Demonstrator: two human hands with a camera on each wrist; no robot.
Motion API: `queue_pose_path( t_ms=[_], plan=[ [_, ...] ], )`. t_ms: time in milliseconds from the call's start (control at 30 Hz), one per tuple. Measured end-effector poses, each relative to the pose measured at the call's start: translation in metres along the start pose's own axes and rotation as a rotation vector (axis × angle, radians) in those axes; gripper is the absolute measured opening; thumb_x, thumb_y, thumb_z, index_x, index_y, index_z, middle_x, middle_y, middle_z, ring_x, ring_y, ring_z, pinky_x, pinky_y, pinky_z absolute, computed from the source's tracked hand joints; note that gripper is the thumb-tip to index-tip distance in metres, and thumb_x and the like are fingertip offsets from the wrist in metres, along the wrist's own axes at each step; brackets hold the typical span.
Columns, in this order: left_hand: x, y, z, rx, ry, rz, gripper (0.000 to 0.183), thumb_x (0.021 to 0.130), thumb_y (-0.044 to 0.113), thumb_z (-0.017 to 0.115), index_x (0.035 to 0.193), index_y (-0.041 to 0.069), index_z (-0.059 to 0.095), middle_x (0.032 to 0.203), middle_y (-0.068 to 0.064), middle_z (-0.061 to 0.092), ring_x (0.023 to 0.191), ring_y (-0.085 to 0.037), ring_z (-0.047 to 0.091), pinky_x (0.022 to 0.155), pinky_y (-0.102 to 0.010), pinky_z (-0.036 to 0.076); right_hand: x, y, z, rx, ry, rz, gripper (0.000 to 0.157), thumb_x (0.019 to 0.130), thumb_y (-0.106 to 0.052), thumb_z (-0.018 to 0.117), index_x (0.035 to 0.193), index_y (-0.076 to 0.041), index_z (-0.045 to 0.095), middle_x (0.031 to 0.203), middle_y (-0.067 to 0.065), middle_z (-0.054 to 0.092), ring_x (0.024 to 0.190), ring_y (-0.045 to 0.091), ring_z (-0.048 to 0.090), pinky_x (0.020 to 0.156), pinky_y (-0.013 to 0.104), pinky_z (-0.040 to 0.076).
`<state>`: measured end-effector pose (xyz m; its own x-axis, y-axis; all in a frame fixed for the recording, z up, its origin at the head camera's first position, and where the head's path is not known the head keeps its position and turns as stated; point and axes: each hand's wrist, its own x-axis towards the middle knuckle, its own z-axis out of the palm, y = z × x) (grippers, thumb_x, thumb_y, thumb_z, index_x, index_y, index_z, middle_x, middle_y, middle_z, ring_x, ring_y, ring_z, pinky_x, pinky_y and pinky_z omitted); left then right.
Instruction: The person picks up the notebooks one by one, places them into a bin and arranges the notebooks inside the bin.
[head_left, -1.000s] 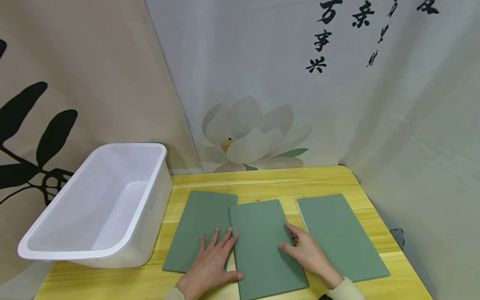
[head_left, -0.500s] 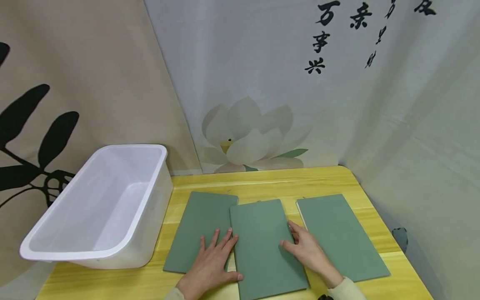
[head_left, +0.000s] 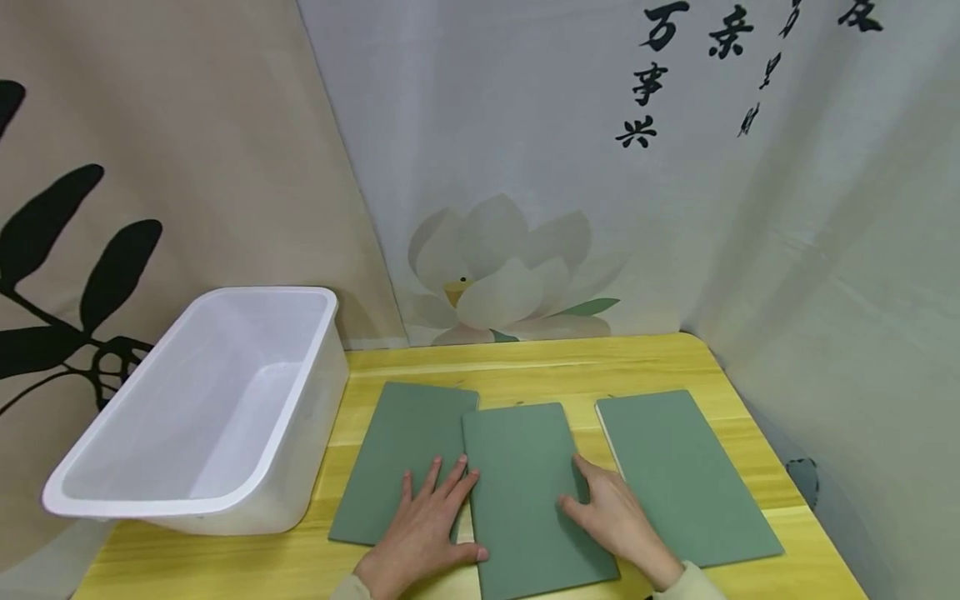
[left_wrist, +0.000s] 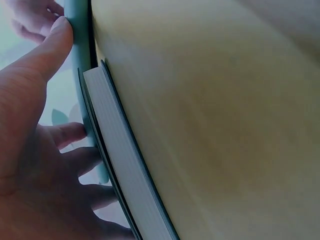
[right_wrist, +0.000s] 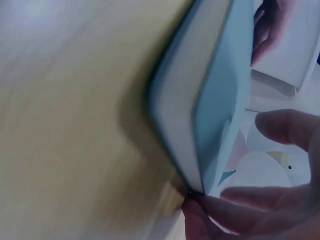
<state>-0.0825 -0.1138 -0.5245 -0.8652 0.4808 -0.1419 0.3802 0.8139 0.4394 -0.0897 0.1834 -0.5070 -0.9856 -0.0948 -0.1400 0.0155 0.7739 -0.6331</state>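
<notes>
Three green notebooks lie on the wooden table: a left one [head_left: 408, 450], a middle one [head_left: 525, 492] overlapping its edge, and a right one [head_left: 686, 475] apart from both. Fingers spread, my left hand [head_left: 423, 533] rests on the left notebook while its thumb touches the middle notebook's left edge; the left wrist view shows this thumb [left_wrist: 60, 37] against the green cover. My right hand [head_left: 618, 517] is at the middle notebook's right edge. In the right wrist view its fingertips [right_wrist: 200, 207] touch the notebook's corner, and the thumb stands slightly off the cover.
A deep white plastic bin [head_left: 300, 417] stands at the table's left side. Behind the table [head_left: 525, 367] hang printed cloths [head_left: 517, 167] with a lotus and dark characters. Another cloth [head_left: 840, 333] runs along the right side.
My right index fingertip shifts slightly along the middle notebook's right edge. The left hand and all notebooks keep their places; the head view drifts a little.
</notes>
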Motion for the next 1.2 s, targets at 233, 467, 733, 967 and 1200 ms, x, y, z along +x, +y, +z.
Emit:
queue_pose_path(
  t_ms=[233, 467, 733, 967, 1200],
  plan=[
    [-0.002, -0.003, -0.003, -0.021, 0.004, -0.028, 0.106, 0.075, 0.067, 0.081, 0.159, 0.015, 0.042, 0.168, -0.013, 0.031, 0.154, -0.049, 0.017, 0.107, -0.087, 0.009, 0.008, 0.000, -0.001, 0.279, -0.018, 0.091, 0.069, 0.091, -0.022, 0.075, 0.146, 0.010, 0.050, 0.141, 0.026, 0.060, 0.127, 0.040, 0.060, 0.099, 0.053, 0.053],
    [0.000, -0.002, -0.005, -0.016, 0.002, -0.015, 0.106, 0.074, 0.066, 0.082, 0.159, 0.015, 0.043, 0.168, -0.014, 0.031, 0.153, -0.051, 0.017, 0.106, -0.087, 0.010, 0.011, 0.005, -0.009, 0.511, -0.039, 0.171, 0.062, 0.095, -0.019, 0.073, 0.147, 0.007, 0.050, 0.139, 0.025, 0.059, 0.127, 0.041, 0.058, 0.097, 0.050, 0.054],
    [0.001, -0.001, -0.003, -0.041, -0.012, -0.001, 0.106, 0.075, 0.065, 0.082, 0.159, 0.016, 0.041, 0.169, -0.013, 0.029, 0.154, -0.049, 0.017, 0.108, -0.086, 0.010, 0.009, 0.009, -0.013, 0.539, -0.038, 0.098, 0.069, 0.094, -0.018, 0.075, 0.156, -0.009, 0.047, 0.123, 0.017, 0.054, 0.104, 0.027, 0.061, 0.077, 0.034, 0.051],
    [-0.001, -0.004, -0.002, -0.060, -0.020, 0.002, 0.106, 0.075, 0.064, 0.083, 0.160, 0.017, 0.039, 0.170, -0.010, 0.027, 0.155, -0.047, 0.017, 0.110, -0.084, 0.009, 0.002, 0.011, -0.019, 0.621, -0.108, 0.004, 0.072, 0.097, -0.015, 0.072, 0.161, -0.017, 0.040, 0.142, 0.025, 0.039, 0.106, 0.030, 0.064, 0.082, 0.034, 0.054],
    [-0.001, -0.007, -0.004, -0.078, -0.014, 0.023, 0.106, 0.076, 0.063, 0.083, 0.161, 0.019, 0.039, 0.170, -0.009, 0.028, 0.155, -0.047, 0.017, 0.111, -0.083, 0.008, -0.001, 0.013, -0.024, 0.655, -0.207, -0.047, 0.069, 0.100, -0.020, 0.070, 0.161, -0.021, 0.038, 0.167, 0.022, 0.026, 0.134, 0.038, 0.054, 0.094, 0.033, 0.054]
  ],
)
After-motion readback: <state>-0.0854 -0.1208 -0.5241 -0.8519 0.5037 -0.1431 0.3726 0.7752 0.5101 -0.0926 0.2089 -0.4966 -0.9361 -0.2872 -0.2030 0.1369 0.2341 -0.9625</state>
